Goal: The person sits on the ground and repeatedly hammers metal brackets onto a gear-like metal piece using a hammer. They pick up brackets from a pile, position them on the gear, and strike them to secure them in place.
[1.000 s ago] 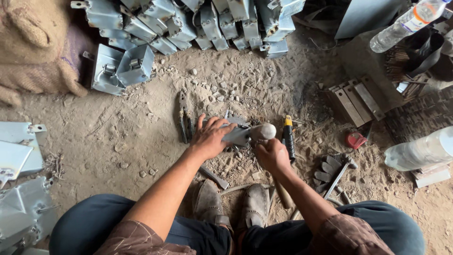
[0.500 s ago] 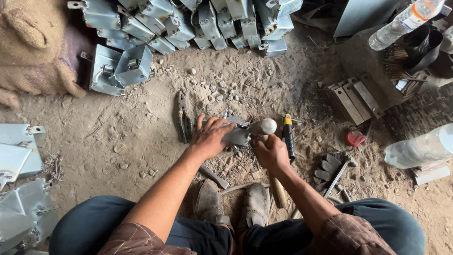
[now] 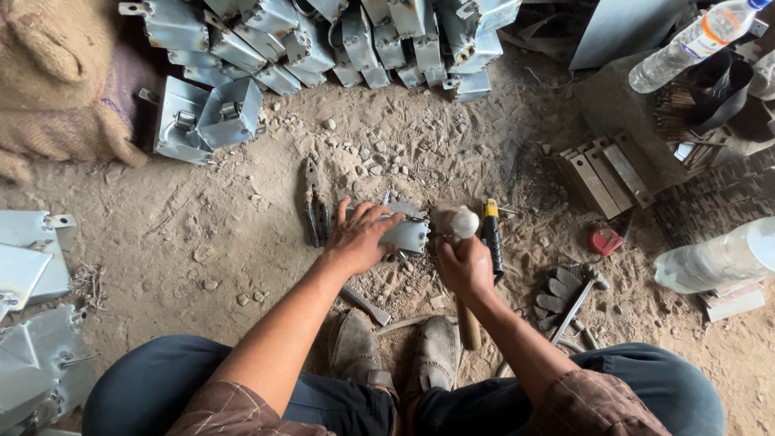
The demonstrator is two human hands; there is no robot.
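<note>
Pinning a small grey metal part (image 3: 408, 234) to the dirt floor (image 3: 202, 242), the left hand (image 3: 359, 238) lies flat across the part's left end, fingers spread over its top and pointing right. The part sits in the middle of the scene, just beyond the two shoes (image 3: 395, 351), with its long axis running left to right.

Just to the right, the right hand (image 3: 467, 266) is closed tight around a wooden hammer handle, which runs near to far. The hammer head (image 3: 454, 220) shows blurred at the part's right end; whether it touches the metal cannot be told. So the part lies directly left of the hammer head and between the two hands, the left hand on it, the right hand just beside it and a little nearer.

A yellow-handled screwdriver (image 3: 491, 234) lies just right of the hammer head, parallel to the handle. Pliers (image 3: 313, 206) lie just left of the left hand. Grey metal boxes (image 3: 323, 40) are heaped along the far edge, well apart from the hands, and plastic bottles (image 3: 710, 258) lie off to the right.
</note>
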